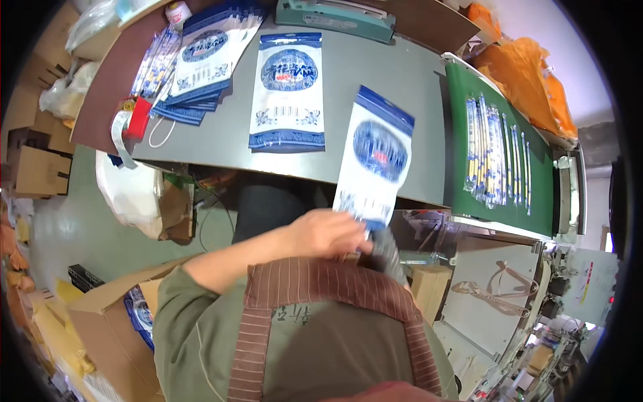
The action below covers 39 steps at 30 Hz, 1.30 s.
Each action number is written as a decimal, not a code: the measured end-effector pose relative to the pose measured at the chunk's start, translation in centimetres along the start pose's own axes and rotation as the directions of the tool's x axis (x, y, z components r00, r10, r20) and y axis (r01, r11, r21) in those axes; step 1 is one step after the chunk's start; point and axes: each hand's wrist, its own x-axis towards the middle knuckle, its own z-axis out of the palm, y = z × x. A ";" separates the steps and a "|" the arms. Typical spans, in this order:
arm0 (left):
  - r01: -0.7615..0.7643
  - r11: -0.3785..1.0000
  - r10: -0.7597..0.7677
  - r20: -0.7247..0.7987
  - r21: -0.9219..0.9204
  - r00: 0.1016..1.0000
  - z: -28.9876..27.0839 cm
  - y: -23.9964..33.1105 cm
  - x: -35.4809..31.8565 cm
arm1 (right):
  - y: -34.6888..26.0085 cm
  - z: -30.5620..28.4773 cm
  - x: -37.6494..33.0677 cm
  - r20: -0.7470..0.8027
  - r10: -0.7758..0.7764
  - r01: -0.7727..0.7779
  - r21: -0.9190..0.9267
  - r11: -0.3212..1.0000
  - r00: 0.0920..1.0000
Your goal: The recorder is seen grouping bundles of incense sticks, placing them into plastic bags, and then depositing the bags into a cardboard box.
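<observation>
A blue-and-white plastic pouch (379, 151) with a round printed emblem is held tilted over the table's front edge. My left hand (325, 233) reaches across my body, its fingers closed at the pouch's lower end. Close beside it, low at the pouch's bottom corner, is my right hand (366, 246), mostly hidden and blurred, so its fingers cannot be made out. A flat stack of like pouches (287, 94) lies on the grey table (228, 144) just to the left. Further left lies a fanned pile of the same pouches (201, 63).
Thin wrapped sticks (485, 151) lie in a row on a green conveyor belt (455, 87) at right. A teal machine (335, 19) stands at the table's back. At left are a red tape dispenser (138, 117) and more wrapped sticks (157, 60). A cardboard box (110, 328) holds pouches.
</observation>
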 end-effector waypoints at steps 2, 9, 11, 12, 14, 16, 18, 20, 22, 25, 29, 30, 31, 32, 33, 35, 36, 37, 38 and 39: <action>0.177 0.981 -0.167 0.119 -0.082 0.979 -0.9 0.6 -1.3 | -0.4 0.0 -1.5 -0.056 0.267 -0.263 0.064 0.963 0.962; 0.586 0.804 -0.592 0.035 0.100 0.805 0.3 -3.4 0.7 | -2.4 2.3 6.6 -0.204 -0.349 -0.007 -0.871 0.492 0.915; 0.547 0.835 -0.545 -0.053 0.062 0.837 -0.2 -6.2 3.7 | -5.4 3.3 10.8 -0.189 -0.442 0.040 -0.887 0.459 0.877; 0.539 0.839 -0.535 -0.066 0.079 0.843 0.0 -7.5 4.7 | -5.4 1.7 12.2 -0.163 -0.439 0.049 -0.901 0.432 0.884; 0.551 0.812 -0.546 -0.081 0.193 0.834 -1.0 -7.8 4.5 | -5.0 0.3 12.4 -0.141 -0.408 0.015 -0.934 0.357 0.902; 0.562 0.730 -0.598 -0.037 0.389 0.801 -1.7 -6.3 1.6 | -4.9 0.9 9.6 -0.124 -0.320 -0.028 -0.957 0.289 0.939; 0.570 0.702 -0.639 0.024 0.428 0.769 -0.6 -4.3 -0.6 | -3.1 1.2 6.5 -0.002 -0.396 0.111 -0.958 0.264 0.918; 0.579 0.737 -0.618 0.000 0.350 0.786 -0.1 -3.9 -0.7 | -4.1 3.1 5.8 -0.040 -0.328 0.075 -0.941 0.330 0.944; 0.601 0.761 -0.620 -0.001 0.245 0.785 -0.7 -4.9 1.7 | -6.5 3.8 8.6 -0.063 -0.282 0.018 -0.961 0.277 0.957; 0.609 0.791 -0.612 -0.094 -0.065 0.785 -3.4 -5.6 8.3 | -10.7 3.4 13.1 0.021 -0.540 0.090 -0.991 0.101 0.842; 0.587 0.789 -0.598 -0.006 -0.180 0.802 -10.9 -5.2 16.1 | -20.5 4.3 12.5 0.328 -0.771 0.418 -0.904 -0.089 0.546; 0.571 0.792 -0.583 0.008 -0.216 0.812 -12.4 -5.4 17.1 | -22.3 4.7 11.9 0.350 -0.716 0.398 -0.911 -0.109 0.604; 0.570 0.780 -0.586 0.016 -0.256 0.810 -13.2 -5.5 17.9 | -23.3 4.8 11.5 0.366 -0.656 0.378 -0.916 -0.131 0.660; 0.557 0.800 -0.564 0.038 -0.221 0.825 -14.0 -5.3 18.6 | -23.9 4.3 11.8 0.411 -0.621 0.411 -0.899 -0.153 0.668; 0.542 0.819 -0.541 0.061 -0.187 0.839 -14.7 -5.2 19.1 | -24.4 4.0 11.9 0.413 -0.626 0.412 -0.897 -0.157 0.661; 0.533 0.836 -0.527 0.080 -0.133 0.846 -15.7 -5.7 19.7 | -25.6 3.7 12.0 0.389 -0.477 0.426 -0.904 -0.033 0.789; 0.532 0.843 -0.524 0.099 -0.083 0.846 -16.3 -5.9 20.0 | -26.3 4.1 11.7 0.462 -0.513 0.588 -0.802 0.107 0.723; 0.699 0.700 -0.667 0.218 -0.143 0.713 -17.6 -6.3 20.9 | -27.2 3.7 11.9 0.645 -0.517 0.742 -0.670 -0.029 0.562; 0.703 0.671 -0.651 0.268 -0.235 0.710 -18.1 -6.6 21.3 | -28.0 4.3 11.5 0.707 -0.458 0.731 -0.663 -0.162 0.539; 0.704 0.632 -0.629 0.316 -0.323 0.710 -18.4 -6.7 21.4 | -28.4 4.7 11.2 0.760 -0.389 0.712 -0.638 -0.293 0.521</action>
